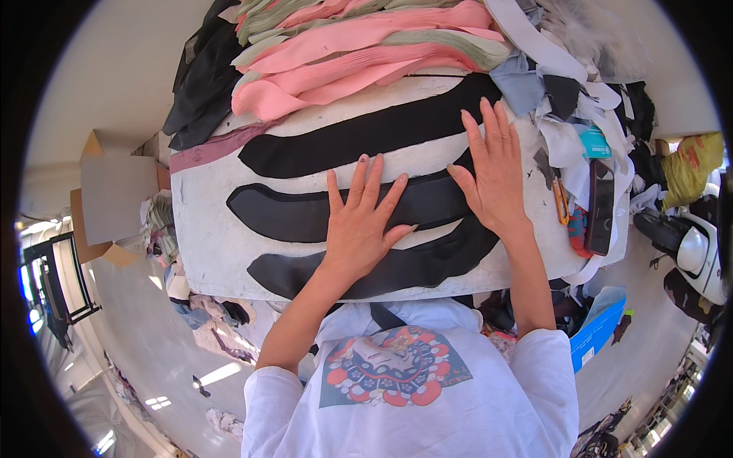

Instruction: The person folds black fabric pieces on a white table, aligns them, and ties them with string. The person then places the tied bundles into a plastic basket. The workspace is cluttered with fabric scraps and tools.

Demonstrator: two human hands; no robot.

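Three curved black fabric pieces lie one below another on a white worktable [200, 200]. The far piece [355, 134] looks matt. The middle piece [280, 214] looks smoother, with a dark border along its upper edge. My left hand [361, 220] rests flat on the middle piece, fingers spread, and its wrist crosses the near piece [424, 266]. My right hand [495, 166] lies with fingers stretched out at the pieces' right ends. Its fingertips reach the far piece and its thumb touches the middle one. Neither hand grasps anything.
Pink and grey-green fabric stacks [366, 63] cover the table's far side, beside black cloth [209, 80]. At right lie an orange utility knife [559, 200], a mobile phone [601, 206] and fabric scraps [518, 83]. A cardboard box [117, 197] stands left; a blue box [598, 329] sits below right.
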